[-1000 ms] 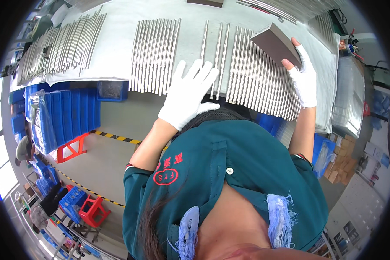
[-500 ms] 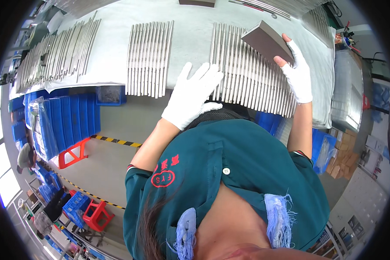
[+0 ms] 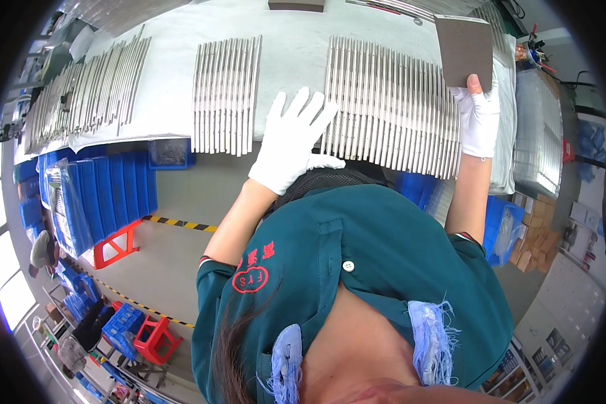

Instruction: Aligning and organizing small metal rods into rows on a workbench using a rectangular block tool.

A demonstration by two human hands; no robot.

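The dark block (image 3: 464, 50) is in the upper right of the frame, held at its lower edge by the right hand (image 3: 479, 121). That grip is closed on it: the bare thumb tip presses the broad face, while the other fingers are mostly hidden behind. The block looks rigid and flat-sided, probably fairly weighty if solid; its long edges seem the surest place to take hold, with the thumb on one face and fingers on the other.

The left hand (image 3: 291, 141), in a white glove, lies at the centre with fingers fanned wide and nothing visible in its grip. Its forefinger meets the left edge of the wide row of metal rods (image 3: 394, 104); whether it presses on them I cannot tell. The rods look stiff, smooth and likely to roll or slip under a glove, so a hold around mid-length should balance best.

A narrower rod row (image 3: 227, 97) lies left of centre, and looser, uneven rods (image 3: 91, 87) fill the upper left of the worktop (image 3: 291, 60). A second block (image 3: 296, 5) sits at the top edge. The wide row's right end crowds the right hand, leaving little bare surface there. Blue bins (image 3: 108, 178) stand below at left.
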